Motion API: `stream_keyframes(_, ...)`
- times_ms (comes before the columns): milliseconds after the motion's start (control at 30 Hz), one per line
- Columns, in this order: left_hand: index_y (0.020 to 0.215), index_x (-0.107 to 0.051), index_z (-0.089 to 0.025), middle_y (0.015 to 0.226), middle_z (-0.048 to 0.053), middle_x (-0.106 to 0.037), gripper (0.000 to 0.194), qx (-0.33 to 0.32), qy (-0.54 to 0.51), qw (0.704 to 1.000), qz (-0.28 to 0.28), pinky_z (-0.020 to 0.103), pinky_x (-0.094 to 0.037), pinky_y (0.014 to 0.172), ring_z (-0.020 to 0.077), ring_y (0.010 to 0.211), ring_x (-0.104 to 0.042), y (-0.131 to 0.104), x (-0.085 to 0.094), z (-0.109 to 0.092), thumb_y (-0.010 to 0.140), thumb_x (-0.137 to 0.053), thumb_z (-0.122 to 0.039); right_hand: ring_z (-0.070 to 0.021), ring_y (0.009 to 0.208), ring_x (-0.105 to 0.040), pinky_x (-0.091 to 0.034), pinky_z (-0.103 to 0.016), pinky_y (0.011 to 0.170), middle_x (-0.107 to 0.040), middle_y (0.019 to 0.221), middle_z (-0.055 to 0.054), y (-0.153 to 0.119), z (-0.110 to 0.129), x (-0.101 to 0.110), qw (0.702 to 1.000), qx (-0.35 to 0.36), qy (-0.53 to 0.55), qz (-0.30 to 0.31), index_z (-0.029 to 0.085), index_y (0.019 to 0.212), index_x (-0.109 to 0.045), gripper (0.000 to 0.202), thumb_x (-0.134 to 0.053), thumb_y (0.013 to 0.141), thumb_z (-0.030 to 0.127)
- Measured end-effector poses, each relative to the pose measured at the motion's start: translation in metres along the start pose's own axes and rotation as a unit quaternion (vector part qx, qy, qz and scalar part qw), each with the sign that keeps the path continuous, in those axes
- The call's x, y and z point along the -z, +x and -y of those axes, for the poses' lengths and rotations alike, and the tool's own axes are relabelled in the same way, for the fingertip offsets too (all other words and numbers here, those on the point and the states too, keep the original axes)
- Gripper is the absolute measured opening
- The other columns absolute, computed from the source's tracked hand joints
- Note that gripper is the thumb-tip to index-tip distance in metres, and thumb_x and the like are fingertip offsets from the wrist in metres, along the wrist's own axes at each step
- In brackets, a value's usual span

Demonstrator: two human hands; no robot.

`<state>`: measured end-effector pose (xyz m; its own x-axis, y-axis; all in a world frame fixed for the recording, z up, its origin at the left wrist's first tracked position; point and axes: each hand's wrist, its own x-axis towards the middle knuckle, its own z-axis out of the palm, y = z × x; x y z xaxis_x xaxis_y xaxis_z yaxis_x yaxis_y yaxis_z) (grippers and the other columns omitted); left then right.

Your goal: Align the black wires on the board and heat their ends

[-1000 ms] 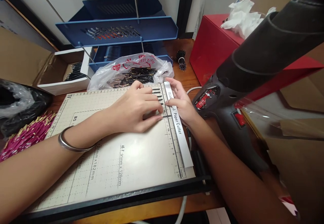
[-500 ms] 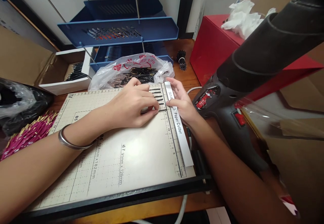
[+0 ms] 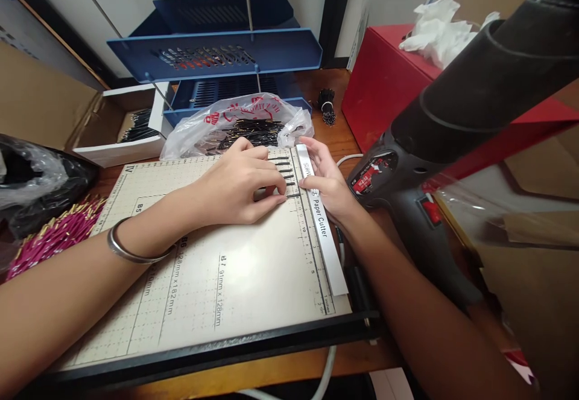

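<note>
At the far left, a black plastic bag stands near a heap of magenta sticks with gold-coloured tips. Behind them, a white box holds thin black pieces. The cutter board, printed with grid lines and paper sizes, lies on the wooden tabletop, and a blue rack rises beyond it. Between rack and board, a clear bag with red print holds black sticks. The left hand, a metal bangle on its wrist, rests on the board with curled fingers. Its thumb and forefinger tips come together at the end of the nearest black strip; whether they pinch it, I cannot tell. The short black strips lie in a row, pointing towards the silver bar marked "Paper Cutter". The right hand lays its thumb across this bar, its fingers apart from the thumb along the outer side. Farther right are a tied black bundle, a red box topped with white tissue, and a thick black tube.
</note>
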<state>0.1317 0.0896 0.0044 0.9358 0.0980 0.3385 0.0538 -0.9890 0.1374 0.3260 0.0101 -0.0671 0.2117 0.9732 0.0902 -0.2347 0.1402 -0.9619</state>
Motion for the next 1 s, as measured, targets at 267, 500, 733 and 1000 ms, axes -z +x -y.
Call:
stream_keyframes(267, 0.085, -0.076, -0.022, 0.076, 0.001, -0.075, 0.023, 0.032, 0.011, 0.999, -0.024, 0.040, -0.030, 0.078, 0.0203, 0.073, -0.054, 0.0004, 0.0002, 0.0015, 0.101, -0.062, -0.033, -0.0329, 0.153, -0.046, -0.030, -0.056, 0.137, -0.055, 0.153, -0.008, -0.0012, -0.0013, 0.0002, 1.000, 0.000, 0.016, 0.006, 0.031, 0.133, -0.045, 0.083, -0.070, 0.055, 0.022)
stream_keyframes(500, 0.087, -0.079, -0.022, 0.086, 0.005, -0.075, 0.024, 0.090, 0.019, 0.995, -0.031, 0.040, -0.031, 0.079, 0.0222, 0.080, -0.058, 0.0008, -0.0009, 0.0042, 0.099, -0.065, -0.038, -0.0317, 0.155, -0.047, -0.032, -0.054, 0.137, -0.056, 0.154, -0.008, -0.0026, -0.0025, 0.0011, 1.000, 0.016, -0.002, 0.009, 0.031, 0.133, -0.045, 0.080, -0.075, 0.059, 0.022)
stream_keyframes(733, 0.086, -0.079, -0.023, 0.081, 0.004, -0.073, 0.024, 0.091, 0.022, 0.995, -0.017, 0.041, -0.030, 0.078, 0.0217, 0.079, -0.058, 0.0010, -0.0033, 0.0055, 0.099, -0.066, -0.038, -0.0313, 0.151, -0.050, -0.036, -0.052, 0.135, -0.058, 0.152, -0.009, -0.0012, -0.0057, 0.0015, 1.000, 0.018, 0.005, 0.012, 0.030, 0.134, -0.045, 0.082, -0.080, 0.060, 0.025)
stream_keyframes(1000, 0.086, -0.078, -0.023, 0.077, 0.003, -0.072, 0.023, 0.080, 0.029, 0.996, -0.024, 0.041, -0.032, 0.079, 0.0211, 0.077, -0.057, 0.0006, -0.0058, 0.0059, 0.100, -0.065, -0.036, -0.0316, 0.151, -0.050, -0.037, -0.051, 0.134, -0.057, 0.153, -0.009, -0.0019, -0.0049, 0.0013, 1.000, 0.016, 0.004, 0.011, 0.031, 0.133, -0.045, 0.081, -0.080, 0.060, 0.025)
